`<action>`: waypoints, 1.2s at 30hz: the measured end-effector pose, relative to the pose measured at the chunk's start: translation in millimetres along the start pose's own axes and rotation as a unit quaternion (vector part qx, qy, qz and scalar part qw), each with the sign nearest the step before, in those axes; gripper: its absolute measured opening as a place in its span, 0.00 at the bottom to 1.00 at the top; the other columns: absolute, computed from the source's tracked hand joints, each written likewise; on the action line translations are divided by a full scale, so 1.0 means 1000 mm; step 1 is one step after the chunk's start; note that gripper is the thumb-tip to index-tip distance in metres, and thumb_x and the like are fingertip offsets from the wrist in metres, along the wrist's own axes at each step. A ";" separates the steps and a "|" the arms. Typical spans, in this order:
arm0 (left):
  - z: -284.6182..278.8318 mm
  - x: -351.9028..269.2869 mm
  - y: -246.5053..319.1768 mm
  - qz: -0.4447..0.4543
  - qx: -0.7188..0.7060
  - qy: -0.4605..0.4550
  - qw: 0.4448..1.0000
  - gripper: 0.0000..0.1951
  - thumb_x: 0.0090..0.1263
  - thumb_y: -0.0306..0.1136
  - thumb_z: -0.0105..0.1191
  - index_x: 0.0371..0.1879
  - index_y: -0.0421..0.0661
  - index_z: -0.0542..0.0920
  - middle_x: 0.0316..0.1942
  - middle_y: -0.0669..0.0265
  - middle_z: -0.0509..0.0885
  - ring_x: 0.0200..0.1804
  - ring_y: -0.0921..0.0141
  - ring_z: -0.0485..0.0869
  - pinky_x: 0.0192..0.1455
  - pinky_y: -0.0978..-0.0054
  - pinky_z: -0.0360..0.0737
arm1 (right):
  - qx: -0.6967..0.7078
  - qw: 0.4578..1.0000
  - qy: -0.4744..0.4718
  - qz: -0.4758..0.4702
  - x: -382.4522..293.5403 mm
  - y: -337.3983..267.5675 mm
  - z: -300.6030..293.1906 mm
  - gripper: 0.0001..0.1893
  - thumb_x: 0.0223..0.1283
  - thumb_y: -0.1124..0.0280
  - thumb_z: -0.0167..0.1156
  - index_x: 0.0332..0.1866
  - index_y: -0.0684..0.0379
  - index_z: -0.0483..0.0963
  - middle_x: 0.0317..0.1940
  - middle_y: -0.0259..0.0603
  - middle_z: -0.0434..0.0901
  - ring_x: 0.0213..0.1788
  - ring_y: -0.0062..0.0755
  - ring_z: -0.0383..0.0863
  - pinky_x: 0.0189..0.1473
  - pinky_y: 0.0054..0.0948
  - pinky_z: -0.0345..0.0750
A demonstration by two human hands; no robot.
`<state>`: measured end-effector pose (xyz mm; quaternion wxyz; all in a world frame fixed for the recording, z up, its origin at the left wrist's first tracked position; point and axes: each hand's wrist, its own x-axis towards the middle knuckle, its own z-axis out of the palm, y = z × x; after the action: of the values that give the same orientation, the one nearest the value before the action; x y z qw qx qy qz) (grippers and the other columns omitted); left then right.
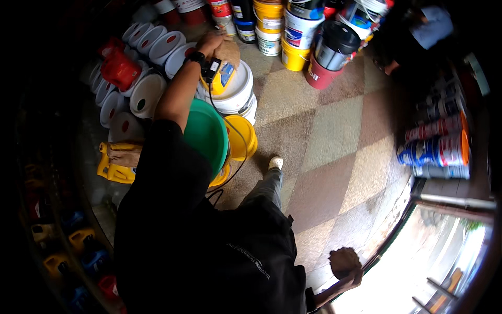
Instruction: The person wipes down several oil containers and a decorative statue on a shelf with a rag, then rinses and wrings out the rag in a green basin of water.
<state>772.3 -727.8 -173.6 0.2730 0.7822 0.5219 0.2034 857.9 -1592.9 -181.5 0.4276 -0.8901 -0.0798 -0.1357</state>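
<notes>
My left hand, a dark watch on its wrist, reaches far forward to a tan cloth, its fingers on the cloth's upper edge. The cloth lies against a yellow jug, which rests on a white lidded bucket. A black box-shaped device with a cable sits beside the jug, near my wrist. Low on the right, my right hand holds a crumpled brown cloth away from my body, above the floor near the doorway.
A green basin and yellow buckets stand below my left arm. The cable hangs past them. White buckets and a red jug are on the left. Stacked pails line the back. A person is at upper right.
</notes>
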 end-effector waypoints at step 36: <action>0.072 -0.552 0.253 -0.284 -0.102 0.407 0.862 0.16 0.64 0.36 0.55 0.48 0.43 0.74 0.29 0.52 0.80 0.34 0.53 0.81 0.39 0.58 0.75 | 0.394 0.423 -0.726 -0.374 0.236 -0.324 0.465 0.05 0.40 0.75 0.53 0.26 0.63 0.69 0.22 0.34 0.67 0.28 0.27 0.65 0.32 0.26 0.67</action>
<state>788.4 -1332.3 -85.8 0.1606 0.4149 0.7625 0.4697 1079.2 -1021.2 -146.2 0.4228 -0.2767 -0.7301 0.4600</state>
